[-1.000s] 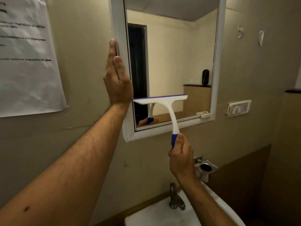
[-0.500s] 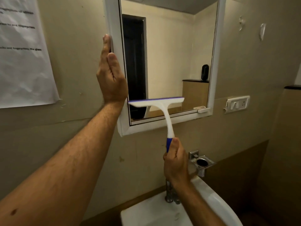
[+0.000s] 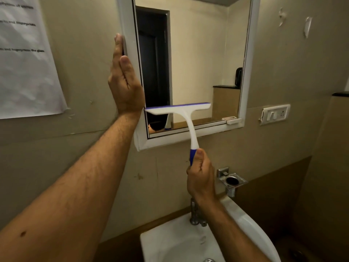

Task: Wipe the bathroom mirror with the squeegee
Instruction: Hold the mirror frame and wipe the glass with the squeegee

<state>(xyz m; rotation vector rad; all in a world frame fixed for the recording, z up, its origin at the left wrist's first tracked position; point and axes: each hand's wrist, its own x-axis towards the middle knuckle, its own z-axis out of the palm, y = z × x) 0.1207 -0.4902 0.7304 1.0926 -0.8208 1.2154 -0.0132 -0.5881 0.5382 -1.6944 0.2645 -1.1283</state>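
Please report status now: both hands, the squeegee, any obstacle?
Left hand flat against white mirror frame. Right hand shut on white-and-blue plastic squeegee, blade low on glass. No obstacle visible.

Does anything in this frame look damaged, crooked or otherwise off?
Yes, three small things. The switch plate right of the mirror sits tilted, its left edge apparently lifted off the wall. Torn tape remnants cling to the wall above it. The paper notice is wrinkled.
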